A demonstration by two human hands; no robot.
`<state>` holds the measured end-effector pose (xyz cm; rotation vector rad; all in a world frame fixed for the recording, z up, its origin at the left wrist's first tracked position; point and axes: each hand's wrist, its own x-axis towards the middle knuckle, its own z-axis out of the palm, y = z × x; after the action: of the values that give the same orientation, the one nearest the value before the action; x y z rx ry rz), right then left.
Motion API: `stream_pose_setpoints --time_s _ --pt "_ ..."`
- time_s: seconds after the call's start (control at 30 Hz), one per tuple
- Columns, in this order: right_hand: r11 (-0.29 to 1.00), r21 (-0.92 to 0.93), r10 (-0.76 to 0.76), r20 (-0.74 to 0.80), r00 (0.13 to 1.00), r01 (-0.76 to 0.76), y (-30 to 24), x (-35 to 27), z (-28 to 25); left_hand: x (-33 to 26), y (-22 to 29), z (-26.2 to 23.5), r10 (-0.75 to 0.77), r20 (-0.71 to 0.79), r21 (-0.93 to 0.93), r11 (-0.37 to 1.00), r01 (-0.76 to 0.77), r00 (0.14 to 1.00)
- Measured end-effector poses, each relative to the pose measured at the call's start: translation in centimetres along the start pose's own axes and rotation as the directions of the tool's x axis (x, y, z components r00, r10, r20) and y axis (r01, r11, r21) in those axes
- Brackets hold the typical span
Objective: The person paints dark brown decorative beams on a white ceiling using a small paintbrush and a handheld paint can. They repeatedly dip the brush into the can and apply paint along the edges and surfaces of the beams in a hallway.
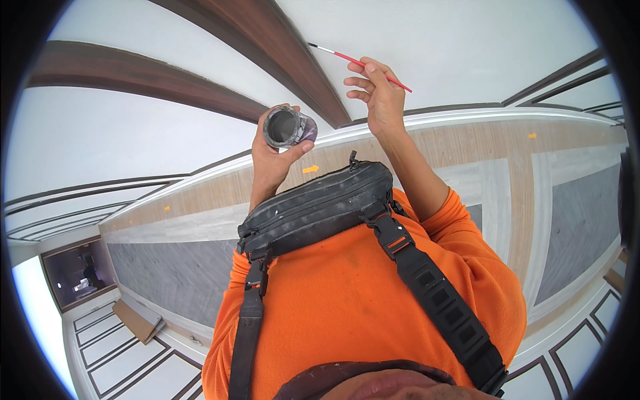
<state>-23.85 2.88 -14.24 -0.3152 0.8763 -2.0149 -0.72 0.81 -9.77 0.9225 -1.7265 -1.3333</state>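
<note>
Your right hand [381, 100] pinches a thin red paintbrush [360, 64] – its tip points left at the dark wood trim [293, 60]. Your left hand [273, 150] wraps around a small paint jar [287, 127], tipped open toward you – near the brush

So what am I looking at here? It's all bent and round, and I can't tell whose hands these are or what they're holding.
One wide-angle camera worn on a person's head took this, so straight lines bend near the rim. The hands are that person's own, raised toward a white wall with dark wood trim. The left hand holds a small round can, its open mouth toward the camera. The right hand pinches a thin red brush in its fingers, tip near the trim. Below are an orange shirt and a black chest bag.
</note>
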Motion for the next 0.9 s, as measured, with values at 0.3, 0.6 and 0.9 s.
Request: stream_pose_setpoints --time_s 0.3,0.6,0.9 --pt "0.999 -0.027 0.019 -0.006 1.000 -0.020 -0.12 0.09 0.07 -0.10 0.33 0.12 -0.024 0.001 -0.020 1.000 0.024 1.000" --pt "0.997 -0.063 0.033 0.006 0.999 -0.032 -0.36 0.34 0.14 -0.23 0.19 0.49 -0.012 0.010 -0.025 1.000 0.013 1.000" --pt "0.998 -0.061 0.028 0.031 0.999 -0.026 -0.16 0.47 -0.02 0.05 0.01 0.37 -0.013 0.014 -0.038 0.999 0.014 1.000"
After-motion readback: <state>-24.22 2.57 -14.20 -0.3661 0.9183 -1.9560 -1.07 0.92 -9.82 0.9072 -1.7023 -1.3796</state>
